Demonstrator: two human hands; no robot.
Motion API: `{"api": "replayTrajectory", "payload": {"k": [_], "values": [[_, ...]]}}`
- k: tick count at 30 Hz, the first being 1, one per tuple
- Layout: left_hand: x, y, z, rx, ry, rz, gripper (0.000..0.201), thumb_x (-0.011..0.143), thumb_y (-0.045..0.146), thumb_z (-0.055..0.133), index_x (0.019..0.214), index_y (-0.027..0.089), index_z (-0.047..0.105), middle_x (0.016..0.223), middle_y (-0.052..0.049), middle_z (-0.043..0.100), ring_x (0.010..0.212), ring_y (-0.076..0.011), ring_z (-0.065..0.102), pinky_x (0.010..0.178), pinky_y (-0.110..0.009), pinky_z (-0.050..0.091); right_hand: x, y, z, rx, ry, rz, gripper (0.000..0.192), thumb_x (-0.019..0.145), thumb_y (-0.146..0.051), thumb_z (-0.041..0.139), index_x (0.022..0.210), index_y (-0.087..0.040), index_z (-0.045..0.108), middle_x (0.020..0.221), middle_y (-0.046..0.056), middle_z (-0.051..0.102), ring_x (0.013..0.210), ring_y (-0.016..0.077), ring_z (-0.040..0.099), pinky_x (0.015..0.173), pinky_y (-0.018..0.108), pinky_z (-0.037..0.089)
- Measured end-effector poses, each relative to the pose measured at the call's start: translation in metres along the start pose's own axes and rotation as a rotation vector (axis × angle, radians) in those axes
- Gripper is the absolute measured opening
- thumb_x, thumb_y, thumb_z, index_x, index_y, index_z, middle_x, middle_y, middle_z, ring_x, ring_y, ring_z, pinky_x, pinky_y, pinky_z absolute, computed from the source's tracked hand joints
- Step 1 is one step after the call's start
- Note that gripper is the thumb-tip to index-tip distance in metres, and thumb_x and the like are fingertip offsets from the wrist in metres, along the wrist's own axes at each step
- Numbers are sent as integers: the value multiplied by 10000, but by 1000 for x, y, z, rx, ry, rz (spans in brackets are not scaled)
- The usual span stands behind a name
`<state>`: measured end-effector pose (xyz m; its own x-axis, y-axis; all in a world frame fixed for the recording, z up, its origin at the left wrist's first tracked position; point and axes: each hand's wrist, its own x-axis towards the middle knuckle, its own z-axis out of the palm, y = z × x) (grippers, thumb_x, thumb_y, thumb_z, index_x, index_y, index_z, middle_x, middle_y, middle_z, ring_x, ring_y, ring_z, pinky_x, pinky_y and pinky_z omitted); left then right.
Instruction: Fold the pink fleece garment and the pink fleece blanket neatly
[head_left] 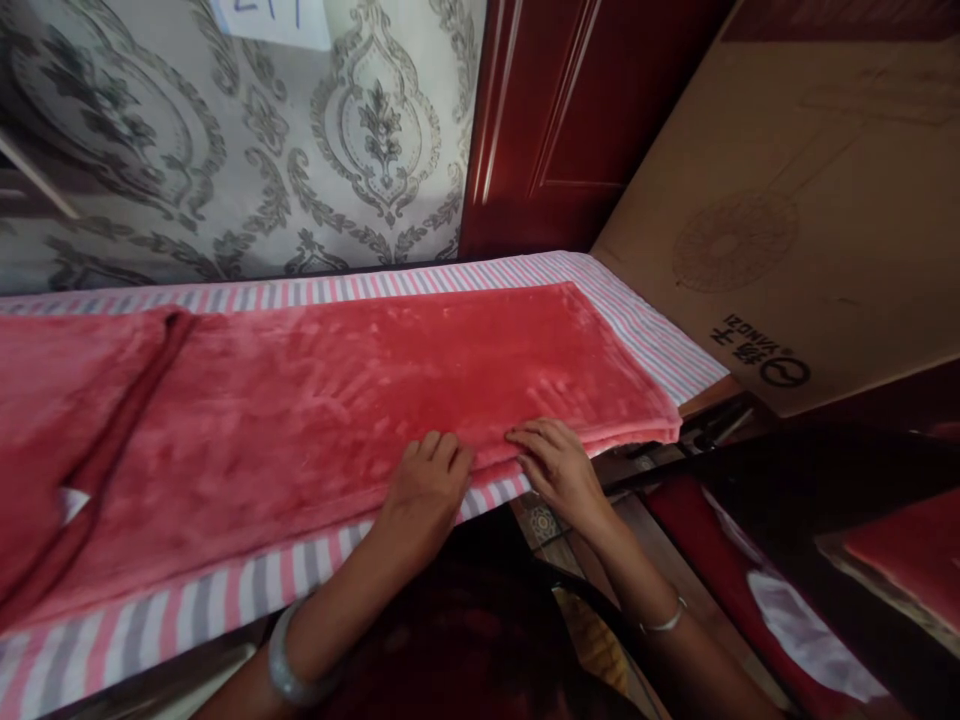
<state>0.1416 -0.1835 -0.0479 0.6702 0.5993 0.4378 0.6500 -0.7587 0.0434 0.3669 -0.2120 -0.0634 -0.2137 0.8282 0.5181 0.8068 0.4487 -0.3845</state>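
A long, folded red plush blanket [450, 370] lies flat on a striped sheet [225, 608], its pile marked with lighter smudges. At its near edge my left hand [429, 490] has its fingers curled over the fabric; the thumb is mostly hidden. Just to the right, my right hand [559, 468] pinches the same edge between fingers and thumb, where the folded layers show. On the left a dark red folded hem [135, 420] crosses the blanket at a slant, with a small white tag [73, 505] beside it.
Patterned wallpaper [382, 140] and a dark red wooden panel [570, 110] stand behind. A large cardboard box [810, 230] leans at the right end. Dark furniture and red items [911, 560] are at lower right. A paper with writing [274, 20] hangs at top.
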Motion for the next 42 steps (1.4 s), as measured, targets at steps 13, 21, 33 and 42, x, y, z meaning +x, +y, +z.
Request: {"api": "replayTrajectory", "payload": {"k": [13,21,33,42], "values": [[-7,6,-3,-57,55,-5,273,919,163,491,1133,164,659,1095,-148,676,991,-280,604,821,-447,504,-8,12,-12,-45,132,28,318,996,-336,493,1268,-275,644,1189,85,679,1158,258,594,1014,474,464],[-22,7,11,-51,-85,29,591,905,258,572,1479,230,438,1561,-84,431,1463,-326,331,1175,-597,274,-25,54,-10,-355,-64,158,576,1014,-531,361,1546,-312,324,1573,83,396,1473,296,299,1151,601,258],[-68,-33,-46,86,-65,-290,561,964,373,517,1495,225,416,1574,-155,388,1480,-344,292,1164,-653,247,-17,14,11,-250,-73,-96,600,998,-546,341,1570,-408,222,1615,29,313,1467,346,297,1123,626,269],[-108,-39,-47,110,-179,-567,635,933,510,542,1499,252,416,1603,-114,348,1489,-358,262,1173,-639,245,-32,23,30,-302,-48,-166,629,991,-474,285,1595,-360,156,1551,78,426,1362,414,441,995,639,376]]}}
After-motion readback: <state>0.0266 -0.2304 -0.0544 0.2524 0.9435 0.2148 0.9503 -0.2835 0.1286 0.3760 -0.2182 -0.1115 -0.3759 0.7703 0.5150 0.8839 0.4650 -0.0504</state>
